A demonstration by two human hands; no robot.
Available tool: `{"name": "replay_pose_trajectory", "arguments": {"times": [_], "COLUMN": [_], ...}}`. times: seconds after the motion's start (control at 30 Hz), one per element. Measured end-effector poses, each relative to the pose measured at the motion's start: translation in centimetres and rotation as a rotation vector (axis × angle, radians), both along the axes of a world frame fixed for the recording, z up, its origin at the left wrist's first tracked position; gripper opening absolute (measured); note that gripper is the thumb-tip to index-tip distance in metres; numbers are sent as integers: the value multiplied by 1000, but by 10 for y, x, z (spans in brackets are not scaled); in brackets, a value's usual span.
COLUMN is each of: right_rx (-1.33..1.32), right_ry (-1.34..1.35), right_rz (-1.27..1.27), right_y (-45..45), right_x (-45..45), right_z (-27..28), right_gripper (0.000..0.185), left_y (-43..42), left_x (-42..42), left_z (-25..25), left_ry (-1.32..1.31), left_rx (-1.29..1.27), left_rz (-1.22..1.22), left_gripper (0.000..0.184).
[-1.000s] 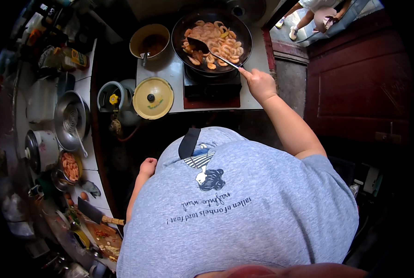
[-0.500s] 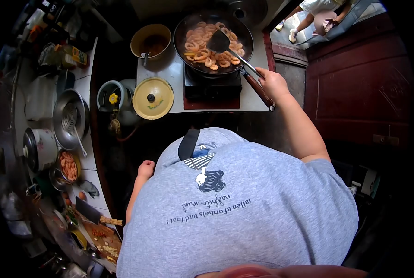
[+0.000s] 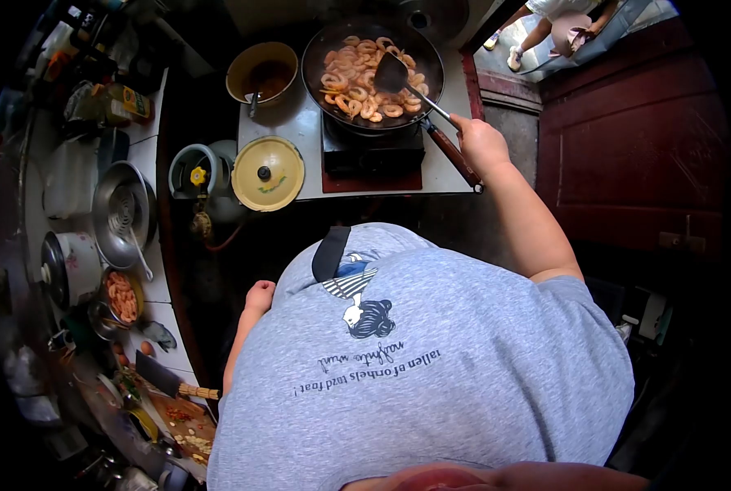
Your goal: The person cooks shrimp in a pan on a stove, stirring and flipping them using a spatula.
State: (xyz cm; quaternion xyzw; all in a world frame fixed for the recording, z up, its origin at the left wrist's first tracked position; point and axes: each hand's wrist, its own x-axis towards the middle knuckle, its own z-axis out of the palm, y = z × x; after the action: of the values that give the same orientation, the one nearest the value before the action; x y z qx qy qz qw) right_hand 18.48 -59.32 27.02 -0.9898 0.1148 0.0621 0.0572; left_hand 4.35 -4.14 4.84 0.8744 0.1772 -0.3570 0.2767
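Note:
My right hand (image 3: 483, 145) is closed around the handle of a dark-bladed spatula (image 3: 391, 74). Its blade rests among cooked, curled shrimp (image 3: 349, 74) in a black wok (image 3: 313, 64). The wok sits on a black stove (image 3: 372, 149), and its wooden handle (image 3: 454, 155) points toward me just below my right hand. At my left side, my left hand (image 3: 260, 295) hangs with the fingers curled in, and nothing shows in it. Left of the wok stand a yellow bowl (image 3: 236, 72) of brown liquid with a spoon and a yellow lid (image 3: 279, 155).
A gas cylinder (image 3: 230, 200) with a yellow valve stands below the counter. The left counter holds a metal colander (image 3: 103, 200), a rice cooker (image 3: 77, 266), raw shrimp (image 3: 123, 296), a cleaver (image 3: 157, 373) and a cutting board (image 3: 169, 405). At the doorway is another person (image 3: 537, 33).
The spatula blade has moved slightly to the right in the wok, among the shrimp. My view has shifted a little. The left hand stays curled at my side.

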Motion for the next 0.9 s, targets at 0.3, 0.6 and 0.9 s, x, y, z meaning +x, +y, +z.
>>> {"name": "replay_pose_trajectory", "arguments": {"times": [0.3,0.6,0.9], "right_rx": [2,-65,261], "right_ry": [-11,36,-14], "right_rz": [24,33,-72], "right_y": [10,10,5], "right_x": [4,10,8], "right_z": [12,-3,-25], "right_gripper": [33,38,28], "left_y": [2,5,3], "left_x": [5,4,-1], "left_z": [12,-2,1], "left_ry": [45,26,48], "left_rx": [-48,-52,-47], "left_rz": [55,58,106], "left_gripper": [25,24,25]}}
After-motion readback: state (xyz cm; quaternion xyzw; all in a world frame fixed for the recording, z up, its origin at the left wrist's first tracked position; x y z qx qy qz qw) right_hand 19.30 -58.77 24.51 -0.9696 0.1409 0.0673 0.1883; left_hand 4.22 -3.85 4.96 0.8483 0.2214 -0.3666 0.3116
